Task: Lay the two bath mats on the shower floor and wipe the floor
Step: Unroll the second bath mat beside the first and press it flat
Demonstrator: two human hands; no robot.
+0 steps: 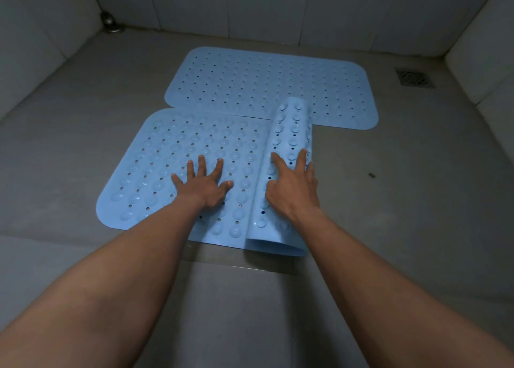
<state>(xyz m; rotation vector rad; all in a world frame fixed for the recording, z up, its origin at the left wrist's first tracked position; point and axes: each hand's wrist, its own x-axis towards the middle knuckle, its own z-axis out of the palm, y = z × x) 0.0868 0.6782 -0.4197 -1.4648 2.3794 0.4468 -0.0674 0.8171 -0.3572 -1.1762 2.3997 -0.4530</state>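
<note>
Mats are the matter in hand, not wiping yet: you are in the middle of flattening the second one. Starting at the left of the frame, the near bath mat (pixel 167 173) lies on the grey shower floor (pixel 83 117) across the centre-left, its rounded left corners down and its cup-studded face showing. Your left hand (pixel 204 185) rests on it, palm down and fingers spread wide, gripping nothing, simply pinning the flat part. Moving right, the mat's right end is curled over into a roll (pixel 289 173) that stands up from the floor, and your right hand (pixel 292 189) sits on top of that roll with fingers splayed and pressing, not closed around anything as far as the view shows. Above the centre of the frame, the far bath mat (pixel 272 83) lies spread flat, its near edge just beside or slightly under the curled end; which of the two, you cannot tell from here. At the upper right, the floor drain (pixel 414 77) is well apart from both mats. Judging from this, your next move calls for rolling the curl out toward the right with the right hand while the left keeps the flat part from sliding, then pressing it down. No cloth is in view for the wiping.
</note>
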